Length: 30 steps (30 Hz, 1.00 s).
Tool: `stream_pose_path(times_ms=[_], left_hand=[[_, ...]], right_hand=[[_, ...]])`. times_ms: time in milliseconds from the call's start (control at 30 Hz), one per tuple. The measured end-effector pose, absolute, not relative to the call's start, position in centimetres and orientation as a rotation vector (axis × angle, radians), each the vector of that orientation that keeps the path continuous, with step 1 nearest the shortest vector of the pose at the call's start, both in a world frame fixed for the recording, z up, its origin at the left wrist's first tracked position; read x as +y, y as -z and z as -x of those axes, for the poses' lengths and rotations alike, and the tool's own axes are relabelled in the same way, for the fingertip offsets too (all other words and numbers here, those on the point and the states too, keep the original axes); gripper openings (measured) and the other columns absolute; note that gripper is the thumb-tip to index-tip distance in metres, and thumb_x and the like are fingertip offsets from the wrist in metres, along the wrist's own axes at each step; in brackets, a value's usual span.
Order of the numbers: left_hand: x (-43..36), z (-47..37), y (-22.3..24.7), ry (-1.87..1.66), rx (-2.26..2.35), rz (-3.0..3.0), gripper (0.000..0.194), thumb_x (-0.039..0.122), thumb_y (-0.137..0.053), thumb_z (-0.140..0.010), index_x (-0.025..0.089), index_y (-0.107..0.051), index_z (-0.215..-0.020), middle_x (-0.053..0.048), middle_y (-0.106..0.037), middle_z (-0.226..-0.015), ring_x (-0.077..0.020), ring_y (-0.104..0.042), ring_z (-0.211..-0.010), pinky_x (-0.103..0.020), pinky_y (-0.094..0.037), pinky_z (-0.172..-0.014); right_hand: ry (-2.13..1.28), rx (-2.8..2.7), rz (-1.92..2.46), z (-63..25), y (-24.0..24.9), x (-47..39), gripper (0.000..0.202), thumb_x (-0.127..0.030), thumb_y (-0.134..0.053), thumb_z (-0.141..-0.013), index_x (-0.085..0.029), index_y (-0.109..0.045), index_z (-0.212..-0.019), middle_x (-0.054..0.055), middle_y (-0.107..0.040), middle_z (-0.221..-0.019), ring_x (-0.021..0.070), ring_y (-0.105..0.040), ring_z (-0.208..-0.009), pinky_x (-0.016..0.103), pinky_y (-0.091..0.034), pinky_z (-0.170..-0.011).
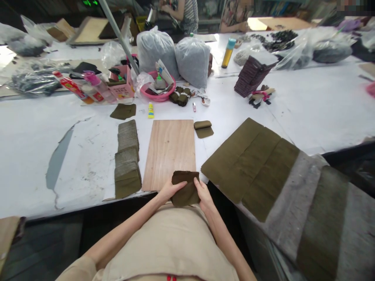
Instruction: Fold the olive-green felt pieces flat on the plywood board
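Both my hands grip a small olive-brown fabric piece (185, 195) over the table's front edge, close to my body. My left hand (172, 189) pinches its left side, thumb on top. On the right side, my right hand (202, 192) holds it near the upper corner with the thumb on top; the fingers underneath are hidden. Just beyond lies a bare wooden board (172, 152). Left of the board runs a row of overlapping olive fabric pieces (127, 160). A folded olive piece (204, 128) rests at the board's far right corner.
Large olive fabric panels (252, 156) spread over the table and a grey surface at right. Farther back stand a pink basket (159, 95), stuffed plastic bags (158, 50), a spray can (228, 52) and a dark stacked bundle (249, 78). A yellow tube (150, 110) lies behind the board. People sit across the table.
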<state>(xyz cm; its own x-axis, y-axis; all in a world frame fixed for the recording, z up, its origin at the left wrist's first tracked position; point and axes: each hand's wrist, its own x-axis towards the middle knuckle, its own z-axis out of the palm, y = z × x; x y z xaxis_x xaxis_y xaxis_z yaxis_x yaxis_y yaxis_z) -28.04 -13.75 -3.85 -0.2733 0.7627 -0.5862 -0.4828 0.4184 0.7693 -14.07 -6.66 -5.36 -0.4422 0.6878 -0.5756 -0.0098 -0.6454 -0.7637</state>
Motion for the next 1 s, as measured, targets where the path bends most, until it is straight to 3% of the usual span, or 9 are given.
stream_pose_path(times_ms=[67, 200, 300, 567, 800, 1000], left_hand=[[-13.5, 27.8, 3.6, -1.263, 1.45, -0.315, 0.042, 0.028, -0.079, -0.065, 0.014, -0.067, -0.103, -0.009, -0.07, -0.107, -0.0286, -0.062, -0.107, -0.037, -0.048, -0.097], [-13.6, 27.6, 3.8, -1.248, 1.211, 0.011, 0.049, 0.03, -0.077, -0.069, 0.011, -0.062, -0.112, -0.014, -0.071, -0.104, -0.0272, -0.067, -0.096, -0.038, -0.053, -0.088], [-13.9, 27.3, 4.2, -1.188, 1.132, 0.192, 0.048, 0.03, -0.077, -0.068, 0.008, -0.063, -0.109, -0.015, -0.072, -0.095, -0.026, -0.069, -0.087, -0.036, -0.055, -0.082], [-13.5, 25.9, 2.9, -1.356, 1.383, -0.033, 0.05, 0.025, -0.082, -0.063, 0.012, -0.064, -0.108, -0.013, -0.07, -0.107, -0.0223, -0.068, -0.089, -0.032, -0.054, -0.084], [-15.0, 26.4, 3.0, -1.24, 1.103, 0.218, 0.049, 0.028, -0.079, -0.066, 0.007, -0.064, -0.108, -0.016, -0.072, -0.093, -0.0269, -0.07, -0.084, -0.039, -0.055, -0.082], [-15.4, 26.5, 2.5, -1.446, 1.258, 0.045, 0.048, 0.023, -0.083, -0.061, 0.011, -0.067, -0.104, -0.012, -0.072, -0.101, -0.0262, -0.067, -0.094, -0.038, -0.052, -0.091]], right_hand=[[-2.118, -1.04, 1.343, 14.0, 5.9, -6.6, 0.046, -0.053, -0.062, -0.076, -0.015, -0.067, -0.101, 0.008, -0.071, -0.088, 0.0222, -0.065, -0.082, 0.034, -0.052, -0.077], [-1.674, -1.478, 1.339, 13.9, 6.0, -6.8, 0.037, -0.049, -0.055, -0.082, -0.017, -0.066, -0.097, 0.006, -0.069, -0.089, 0.021, -0.063, -0.084, 0.034, -0.049, -0.081], [-1.461, -1.67, 1.274, 13.7, 5.7, -6.8, 0.031, -0.045, -0.052, -0.086, -0.019, -0.064, -0.099, 0.006, -0.068, -0.093, 0.0204, -0.062, -0.084, 0.034, -0.047, -0.085], [-1.983, -1.326, 1.254, 12.9, 6.7, -6.1, 0.041, -0.052, -0.056, -0.081, -0.017, -0.062, -0.1, 0.008, -0.07, -0.093, 0.023, -0.064, -0.088, 0.034, -0.052, -0.079], [-1.669, -1.747, 1.162, 12.3, 4.1, -6.7, 0.036, -0.045, -0.061, -0.08, -0.021, -0.061, -0.107, 0.006, -0.068, -0.095, 0.0227, -0.063, -0.087, 0.036, -0.048, -0.084], [-2.055, -1.364, 1.031, 13.3, 2.4, -6.5, 0.033, -0.043, -0.061, -0.081, -0.022, -0.06, -0.106, 0.005, -0.069, -0.102, 0.0217, -0.064, -0.094, 0.035, -0.051, -0.084]])
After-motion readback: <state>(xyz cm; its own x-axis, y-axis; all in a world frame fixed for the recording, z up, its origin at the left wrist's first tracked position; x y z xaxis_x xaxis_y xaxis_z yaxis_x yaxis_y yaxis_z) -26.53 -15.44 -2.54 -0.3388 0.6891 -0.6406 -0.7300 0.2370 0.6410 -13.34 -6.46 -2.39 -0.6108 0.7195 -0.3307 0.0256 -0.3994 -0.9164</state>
